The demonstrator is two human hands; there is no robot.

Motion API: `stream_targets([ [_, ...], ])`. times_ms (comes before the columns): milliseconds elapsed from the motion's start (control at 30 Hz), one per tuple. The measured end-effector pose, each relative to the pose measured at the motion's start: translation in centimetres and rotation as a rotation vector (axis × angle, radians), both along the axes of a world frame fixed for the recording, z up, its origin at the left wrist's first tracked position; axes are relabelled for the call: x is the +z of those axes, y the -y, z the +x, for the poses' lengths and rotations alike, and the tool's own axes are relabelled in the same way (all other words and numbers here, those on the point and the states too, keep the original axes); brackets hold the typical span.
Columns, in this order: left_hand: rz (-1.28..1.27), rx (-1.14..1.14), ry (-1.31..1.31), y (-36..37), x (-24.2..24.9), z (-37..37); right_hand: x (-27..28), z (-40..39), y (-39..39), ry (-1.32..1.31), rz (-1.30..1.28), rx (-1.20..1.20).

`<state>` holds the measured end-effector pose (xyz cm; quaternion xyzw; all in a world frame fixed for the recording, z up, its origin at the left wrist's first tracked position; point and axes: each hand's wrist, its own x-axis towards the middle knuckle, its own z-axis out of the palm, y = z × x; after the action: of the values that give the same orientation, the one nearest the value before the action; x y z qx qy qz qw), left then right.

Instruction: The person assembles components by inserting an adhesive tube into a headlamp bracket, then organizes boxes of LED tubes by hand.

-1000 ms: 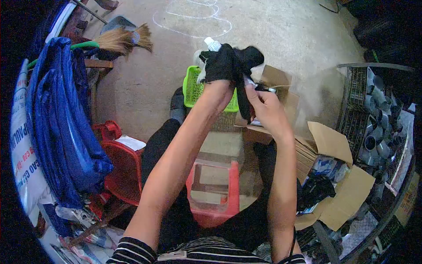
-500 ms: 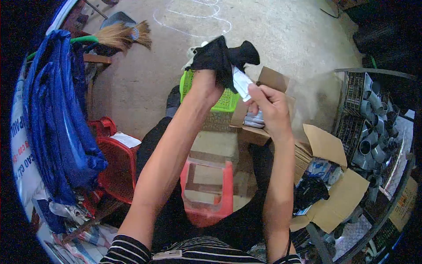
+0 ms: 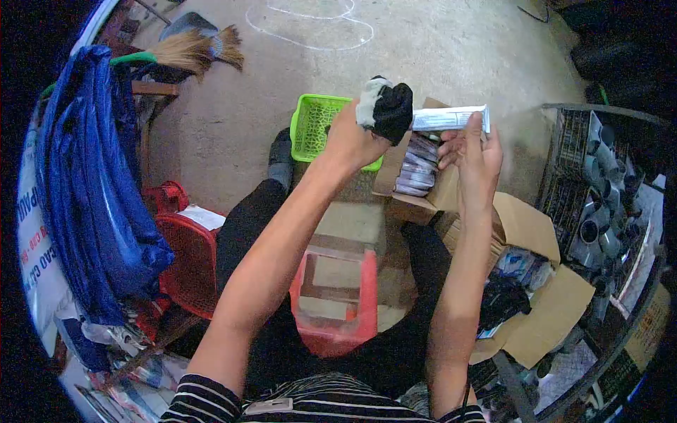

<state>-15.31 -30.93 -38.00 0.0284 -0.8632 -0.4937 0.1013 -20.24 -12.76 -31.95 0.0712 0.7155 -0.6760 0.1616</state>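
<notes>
My left hand [image 3: 355, 141] is wrapped round a bunched black and white cloth item [image 3: 392, 111], held above the green basket [image 3: 300, 134]. A flat white packet with printed text [image 3: 448, 118] stretches level from that bundle to my right hand [image 3: 476, 155], which pinches its right end between thumb and fingers. Under the packet stands a small open cardboard box [image 3: 444, 189] with several wrapped packets [image 3: 417, 166] in it.
A larger open carton [image 3: 550, 310] with black items is at the right, beside a metal rack of grey pipe fittings [image 3: 596, 225]. A red stool [image 3: 335, 335] stands between the legs. Blue sheeting [image 3: 106, 197] and a red chair [image 3: 187, 261] are at the left.
The black cloth is now bunched up with a white part showing. My right hand has moved right and up, and the packet has turned from steep to nearly level.
</notes>
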Motion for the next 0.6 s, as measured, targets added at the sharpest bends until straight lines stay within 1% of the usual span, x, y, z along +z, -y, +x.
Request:
stream_targets([
  [67, 0.064, -0.043, -0.044, 0.1, 0.8, -0.4, -0.1, -0.1, -0.2, -0.014, -0.029, 0.003],
  [167, -0.278, -0.059, -0.064, 0.4, 1.9, -1.2, 0.5, -0.2, -0.3, -0.095, -0.062, 0.015],
  [200, -0.143, -0.043, 0.070, 0.7, 2.5, -1.2, 0.7, -0.2, -0.3, -0.130, -0.071, 0.018],
  [300, 0.583, -0.046, 0.311, 1.1, 3.8, -1.4, 0.8, -0.4, -0.3, -0.107, -0.096, -0.030],
  [333, 0.584, -0.125, 0.265, 1.3, 3.4, -1.6, 0.7, -0.6, -0.8, -0.076, -0.141, -0.017],
  [400, 0.384, -0.180, 0.141, 1.3, 3.2, -1.9, 0.5, -1.0, -1.9, -0.017, -0.232, 0.008],
  [533, 0.023, -0.174, -0.127, 0.5, 2.7, -1.3, 1.0, -0.8, -2.2, 0.005, -0.092, 0.043],
  [600, -0.178, -0.200, -0.152, 0.7, 2.5, -1.4, 1.4, -0.5, -1.9, 0.012, -0.064, 0.058],
])
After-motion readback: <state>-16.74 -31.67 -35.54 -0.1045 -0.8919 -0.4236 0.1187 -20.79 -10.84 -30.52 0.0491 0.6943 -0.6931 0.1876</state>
